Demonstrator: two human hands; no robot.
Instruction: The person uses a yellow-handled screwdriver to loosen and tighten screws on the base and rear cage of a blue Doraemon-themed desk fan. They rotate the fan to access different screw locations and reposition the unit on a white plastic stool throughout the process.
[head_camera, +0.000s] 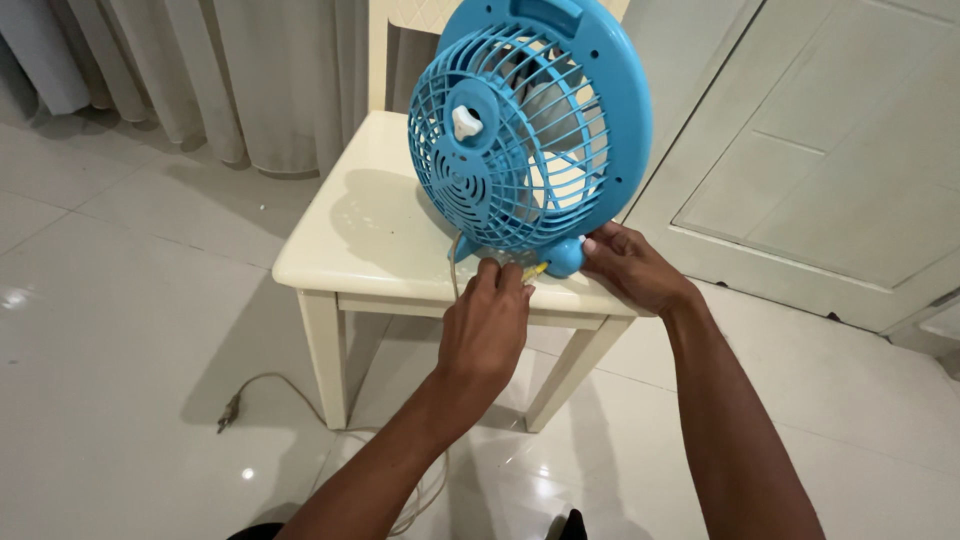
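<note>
Fan (530, 130), blue and round, stands upright on a cream chair (370, 235), near its front edge, with the grille turned to the person. Left on the floor (120, 380) the cord (300, 385) runs loose to a plug (229, 411). The left hand (487, 325) reaches to the fan's base; its fingers are pinched together on a small yellow tool (535, 270), probably a screwdriver, aimed at the foot (565, 257). The right hand (630, 265) is closed on that foot from the other side, I think to keep the fan steady. Behind, a curtain (200, 70) and a white door (810, 150).
</note>
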